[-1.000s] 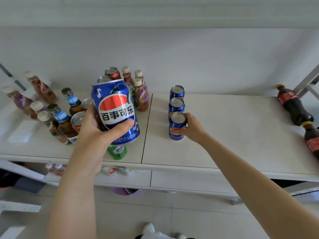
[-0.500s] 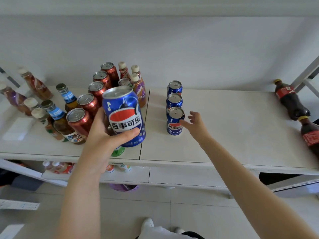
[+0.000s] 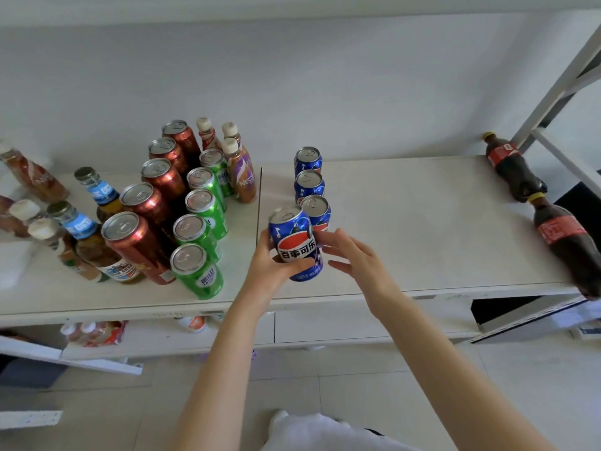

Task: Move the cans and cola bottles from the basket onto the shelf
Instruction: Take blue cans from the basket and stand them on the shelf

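1. Nearest the front edge of the shelf [image 3: 422, 229]: left hand [image 3: 271, 266] is wrapped round a blue cola can [image 3: 294, 245], thumb across the label, can upright. Cannot tell whether its base is down on the board yet. Right hand [image 3: 356, 260] holds nothing; fingers loose and spread, tips at the can's right side.
2. Step in hand, by my reading: adding this can to the front of the blue row. The next move calls for seating it flat and in line, then letting go without nudging its neighbour.
3. Just behind: row of three blue cans [image 3: 309, 187]. Four blue in all.
4. Left of these: five green cans [image 3: 208, 213] and five red cans [image 3: 162, 180], in two files running back.
5. Far right: two cola bottles [image 3: 512, 167], standing. Basket not in view.
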